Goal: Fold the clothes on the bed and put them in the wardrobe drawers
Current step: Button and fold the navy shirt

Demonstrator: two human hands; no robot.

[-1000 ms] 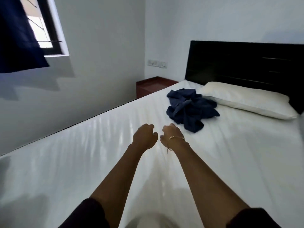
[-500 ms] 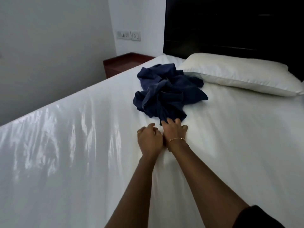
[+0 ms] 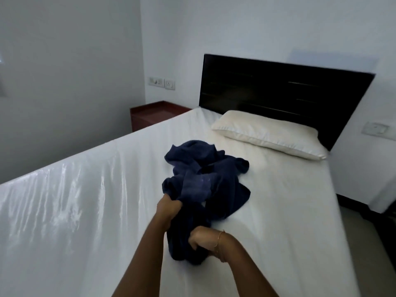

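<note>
While the white bed (image 3: 278,211) carries it mid-mattress, short of the pillow (image 3: 267,133), the navy clothes heap (image 3: 205,181) trails toward both hands: left hand (image 3: 168,207) fists its near-left edge, right hand (image 3: 199,237) clutches the nearest fold.

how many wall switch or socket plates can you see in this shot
2. One double plate is on the far wall above the red bedside table, left of the headboard; another plate is right of it. More may be out of frame.
</note>
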